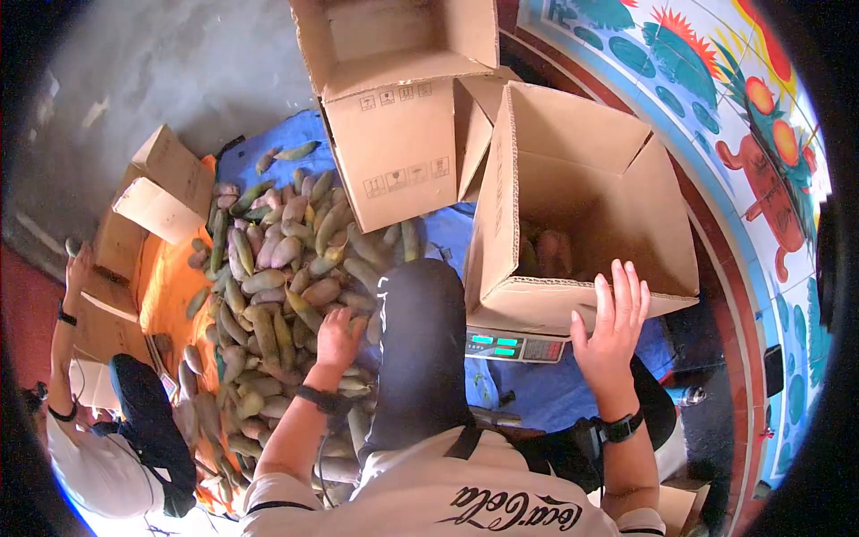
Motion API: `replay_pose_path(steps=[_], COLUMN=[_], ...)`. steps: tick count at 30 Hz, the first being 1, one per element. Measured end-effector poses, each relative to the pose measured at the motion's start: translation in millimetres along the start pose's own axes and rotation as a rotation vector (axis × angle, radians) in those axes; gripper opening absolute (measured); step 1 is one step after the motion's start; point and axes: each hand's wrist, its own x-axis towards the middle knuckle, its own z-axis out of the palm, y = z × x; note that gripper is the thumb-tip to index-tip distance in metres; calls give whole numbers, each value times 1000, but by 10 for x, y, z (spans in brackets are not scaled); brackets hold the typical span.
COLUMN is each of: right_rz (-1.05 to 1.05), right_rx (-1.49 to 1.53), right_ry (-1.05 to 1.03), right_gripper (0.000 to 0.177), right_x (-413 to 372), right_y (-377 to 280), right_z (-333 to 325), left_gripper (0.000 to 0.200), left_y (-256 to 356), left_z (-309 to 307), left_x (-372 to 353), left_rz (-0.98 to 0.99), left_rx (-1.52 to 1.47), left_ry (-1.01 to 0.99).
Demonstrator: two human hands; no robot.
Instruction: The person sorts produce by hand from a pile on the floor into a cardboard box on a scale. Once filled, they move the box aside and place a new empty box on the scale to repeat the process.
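Observation:
My left hand (340,341) is low over a big heap of long vegetables (268,277), some green and cucumber-like, others pinkish-brown like sweet potatoes. Its fingers are curled down against the heap, and whatever may be in them is hidden. My right hand (617,309) lies open with fingers stretched against the near rim of a cardboard box (582,192). Inside that box a few pinkish vegetables (552,253) show in the shadowed corner. A digital scale (514,345) with lit green displays is under the box.
Another open cardboard box (394,152) stands beyond the heap. Blue sheeting (268,143) and orange sheeting (165,286) lie under the vegetables. At left a co-worker (103,447) reaches out, one hand holding a vegetable (73,246) near smaller cartons (165,188). A painted wall (680,72) borders the right.

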Motion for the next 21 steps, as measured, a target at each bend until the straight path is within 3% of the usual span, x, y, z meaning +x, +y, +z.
replay_pose_path(steps=[2,4,6,7,9,10,12,13,15,16,18,21], right_rz=[-2,-16,1,2,-7,-4,-12,-8,9,2,6,11], right_rx=[-10,-7,-37,-48,-53,-63,-76,-92,-114,-112,-120,-132], right_ry=[13,7,-4,-3,1,11,-5,8,2,-8,7,-21], right_gripper=[60,60,61,61,61,61,60,61,63,63,64,66], right_x=[-3,-1,-4,3,11,10,18,19,22,23,25,35], right_y=[7,9,0,-16,-13,-14,-31,-32,-29,-28,-22,-24], right_z=[9,13,18,19,35,42,49,57,67,76,86,67], left_gripper=[31,32,34,34,37,37,41,41,51,51,61,68], left_y=[-619,-964,-1266,-1314,-1391,-1624,-2147,-2075,-1866,-1840,-1780,-1596], left_z=[304,457,590,593,605,785,1307,1229,991,1060,1223,1288], left_x=[-392,-765,-1138,-1268,-1523,-1812,-2408,-2418,-2341,-2399,-2471,-2385], left_rz=[-117,-225,-468,-481,-696,-706,-925,-938,-280,-288,-586,-701], left_rx=[129,146,121,114,210,201,-256,-262,25,17,-148,-21], left_ry=[-177,-240,-513,-514,-834,-839,-504,-510,-924,-929,-742,-829])
